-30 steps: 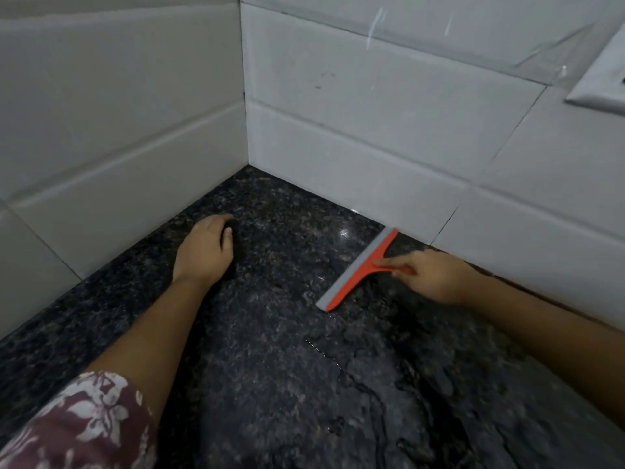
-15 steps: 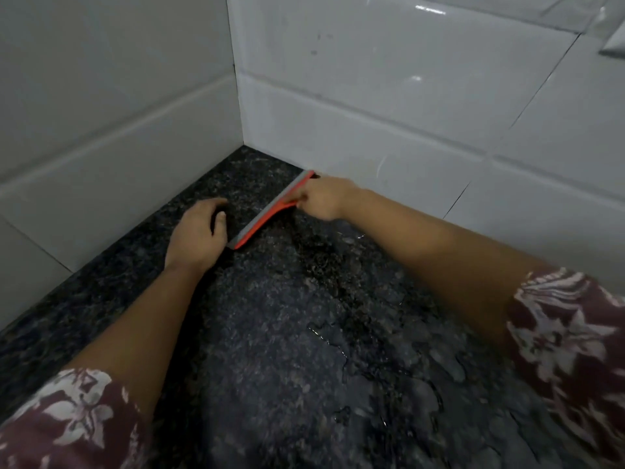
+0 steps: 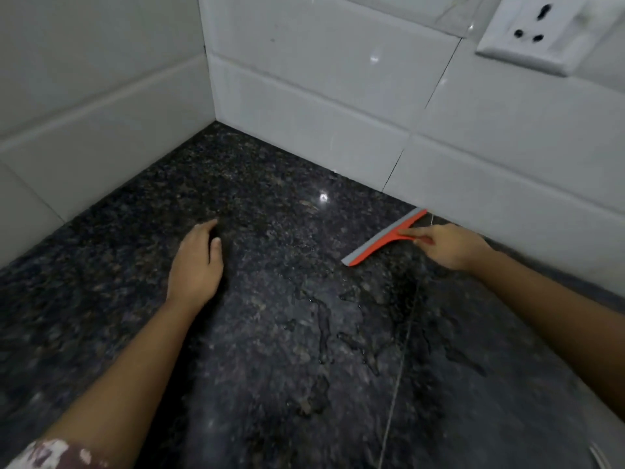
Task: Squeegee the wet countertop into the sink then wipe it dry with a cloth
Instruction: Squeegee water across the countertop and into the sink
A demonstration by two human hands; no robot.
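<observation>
At the near left edge a floral sleeve [image 3: 50, 450] shows, and from it a bare forearm reaches out over the dark speckled stone counter [image 3: 257, 394]. In the near middle the stone carries a thin film of water [image 3: 324, 330] with ragged edges, spreading toward the right, and a fine pale seam [image 3: 399, 367] runs through it from the near edge toward the back wall. Farther out on the left, the left grip [image 3: 194, 265] lies palm down on the counter, fingers relaxed and close together with the thumb set a little apart, holding nothing. Across from it, well apart on the right, the right grip [image 3: 449, 247] has its fingers curled and pinched round the short orange handle of the squeegee [image 3: 382, 240]. The squeegee rests on the counter near the back wall, its grey rubber blade lying on a diagonal: the near end points toward the middle of the counter, and the far end comes just beside the foot of the white tiled wall [image 3: 321, 106]. A second tiled wall [image 3: 84, 96] meets it in the corner on the left. High on the right a white wall socket [image 3: 531, 32] sits on the tiles.
</observation>
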